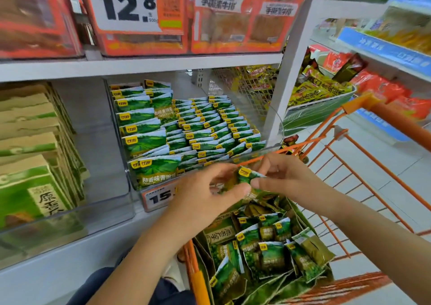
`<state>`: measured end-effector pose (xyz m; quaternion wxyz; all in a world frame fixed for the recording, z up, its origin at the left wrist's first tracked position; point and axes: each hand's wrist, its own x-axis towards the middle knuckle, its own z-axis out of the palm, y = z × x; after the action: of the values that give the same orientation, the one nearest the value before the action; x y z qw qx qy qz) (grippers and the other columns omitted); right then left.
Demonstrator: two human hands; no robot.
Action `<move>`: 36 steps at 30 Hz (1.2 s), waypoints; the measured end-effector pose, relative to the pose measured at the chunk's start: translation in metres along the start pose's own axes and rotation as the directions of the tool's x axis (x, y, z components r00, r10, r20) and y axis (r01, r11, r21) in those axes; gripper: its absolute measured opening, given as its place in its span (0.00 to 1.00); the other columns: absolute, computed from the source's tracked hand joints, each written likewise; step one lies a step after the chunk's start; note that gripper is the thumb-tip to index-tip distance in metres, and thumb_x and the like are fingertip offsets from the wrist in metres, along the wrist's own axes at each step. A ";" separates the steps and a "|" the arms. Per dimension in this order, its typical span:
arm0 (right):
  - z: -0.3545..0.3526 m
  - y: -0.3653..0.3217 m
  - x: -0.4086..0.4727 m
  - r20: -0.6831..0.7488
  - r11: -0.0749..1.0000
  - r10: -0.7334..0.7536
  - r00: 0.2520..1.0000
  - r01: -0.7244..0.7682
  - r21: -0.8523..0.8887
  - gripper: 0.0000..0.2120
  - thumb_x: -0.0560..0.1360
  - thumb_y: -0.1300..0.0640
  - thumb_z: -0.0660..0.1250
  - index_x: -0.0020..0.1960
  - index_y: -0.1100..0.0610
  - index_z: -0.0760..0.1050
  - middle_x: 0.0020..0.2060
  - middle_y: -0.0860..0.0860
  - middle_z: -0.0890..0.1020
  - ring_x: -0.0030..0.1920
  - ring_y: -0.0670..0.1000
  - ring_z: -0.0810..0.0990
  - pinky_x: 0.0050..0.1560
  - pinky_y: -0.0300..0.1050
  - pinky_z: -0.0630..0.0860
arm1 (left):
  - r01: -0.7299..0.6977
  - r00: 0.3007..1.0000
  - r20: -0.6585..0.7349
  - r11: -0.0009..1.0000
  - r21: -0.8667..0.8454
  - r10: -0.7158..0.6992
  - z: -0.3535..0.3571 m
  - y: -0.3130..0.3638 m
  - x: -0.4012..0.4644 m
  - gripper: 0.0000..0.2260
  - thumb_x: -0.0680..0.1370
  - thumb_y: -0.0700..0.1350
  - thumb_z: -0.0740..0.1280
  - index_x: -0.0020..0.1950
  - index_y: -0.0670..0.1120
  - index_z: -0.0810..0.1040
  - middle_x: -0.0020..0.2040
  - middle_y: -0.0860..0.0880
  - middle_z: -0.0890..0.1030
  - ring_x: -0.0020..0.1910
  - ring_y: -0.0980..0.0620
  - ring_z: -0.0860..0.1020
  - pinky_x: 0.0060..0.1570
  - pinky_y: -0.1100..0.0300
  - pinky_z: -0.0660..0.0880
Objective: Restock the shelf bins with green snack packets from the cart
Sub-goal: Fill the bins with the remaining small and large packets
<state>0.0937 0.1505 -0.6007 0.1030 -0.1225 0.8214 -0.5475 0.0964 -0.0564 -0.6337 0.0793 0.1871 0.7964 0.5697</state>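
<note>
Both my hands meet just above the cart, in front of the clear shelf bin (281, 127). My left hand (207, 193) and my right hand (286, 176) pinch a small bunch of green snack packets (247, 176) between their fingertips. The bin behind them holds several rows of upright green packets (210, 127). Below my hands an open green carton (300, 218) in the orange cart (363, 162) is filled with loose green packets (268, 251).
A second clear bin (93, 209) at the left holds green boxes. Orange boxed goods and a 12.8 price sign (126, 4) fill the shelf above. A 15 price tag (161, 196) hangs below the bin. More shelves line the aisle at the right.
</note>
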 end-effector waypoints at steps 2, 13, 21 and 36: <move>0.011 -0.011 0.003 -0.007 0.997 -0.016 1.000 0.016 0.081 0.11 0.70 0.60 0.74 0.39 0.65 0.73 0.32 0.55 0.80 0.33 0.50 0.77 0.36 0.40 0.73 | -0.025 0.999 -0.038 0.999 -0.027 0.024 -0.002 0.003 -0.002 0.12 0.72 0.64 0.69 0.50 0.60 0.81 0.44 0.62 0.83 0.45 0.64 0.80 0.48 0.60 0.76; 0.047 -0.040 0.030 -0.266 0.959 -0.037 0.963 0.109 0.261 0.09 0.68 0.55 0.72 0.38 0.61 0.75 0.29 0.52 0.77 0.28 0.46 0.75 0.31 0.36 0.73 | -0.135 0.943 -0.327 0.970 -0.203 0.063 -0.030 0.020 -0.006 0.07 0.73 0.45 0.72 0.46 0.57 0.81 0.41 0.61 0.84 0.43 0.63 0.82 0.43 0.67 0.77; 0.059 -0.051 0.053 -0.186 0.986 -0.056 0.981 0.084 0.144 0.20 0.69 0.56 0.74 0.31 0.57 0.63 0.26 0.44 0.61 0.30 0.47 0.62 0.35 0.37 0.62 | 0.022 0.809 -0.549 0.923 0.383 0.208 -0.053 0.008 -0.004 0.19 0.78 0.59 0.60 0.57 0.50 0.82 0.56 0.53 0.82 0.58 0.55 0.78 0.59 0.54 0.74; 0.097 -0.018 0.224 -0.352 0.951 0.047 0.935 -0.150 -0.271 0.16 0.71 0.52 0.74 0.35 0.58 0.70 0.32 0.54 0.73 0.33 0.51 0.69 0.35 0.45 0.67 | 0.273 0.834 -0.544 0.787 0.553 0.093 -0.078 -0.014 0.002 0.20 0.80 0.52 0.60 0.70 0.47 0.71 0.72 0.49 0.68 0.76 0.48 0.52 0.74 0.53 0.49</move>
<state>-0.0876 -0.0108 -0.6290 -0.0325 0.0020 0.9038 -0.4266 0.0652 -0.1286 -0.6203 -0.1863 -0.0074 0.9335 0.3063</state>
